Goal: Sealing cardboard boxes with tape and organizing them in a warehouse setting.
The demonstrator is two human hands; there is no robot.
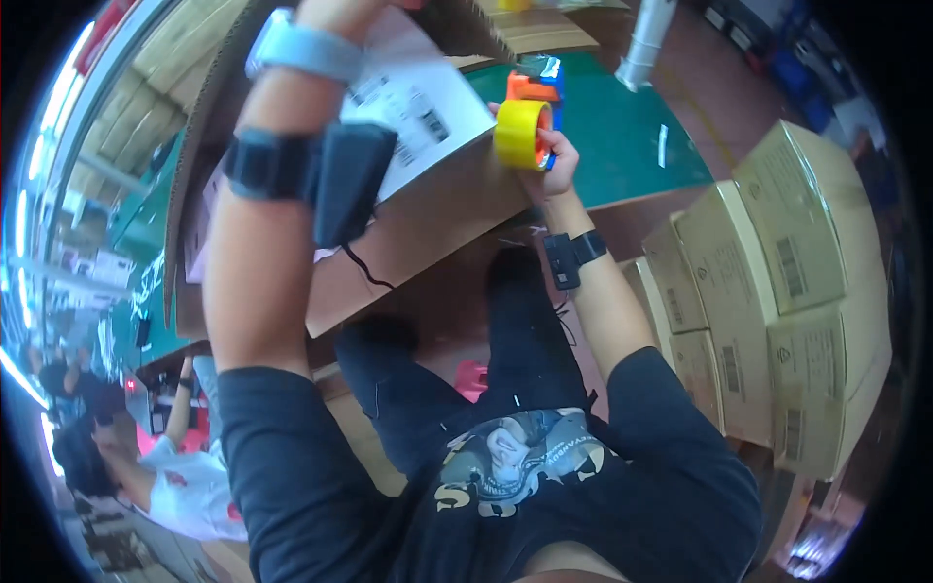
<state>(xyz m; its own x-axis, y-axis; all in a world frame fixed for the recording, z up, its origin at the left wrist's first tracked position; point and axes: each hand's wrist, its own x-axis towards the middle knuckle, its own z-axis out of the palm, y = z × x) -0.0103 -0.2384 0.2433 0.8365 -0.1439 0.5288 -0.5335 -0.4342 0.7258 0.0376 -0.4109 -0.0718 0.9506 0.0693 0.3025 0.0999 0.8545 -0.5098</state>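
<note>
Workshop benches [148, 291] spread behind a co-worker [194, 496] in white at your far left. Your left hand [338, 14], blurred and cropped by the top edge, is near an open cardboard carton [437, 219] with a white labelled box [403, 112] inside; its grip cannot be told. Your right hand [561, 167] curls its fingers around an orange-and-blue tape dispenser [530, 86] bearing yellow tape [516, 134], beside the carton. Taped cartons [726, 291] stand stacked rightward.
</note>
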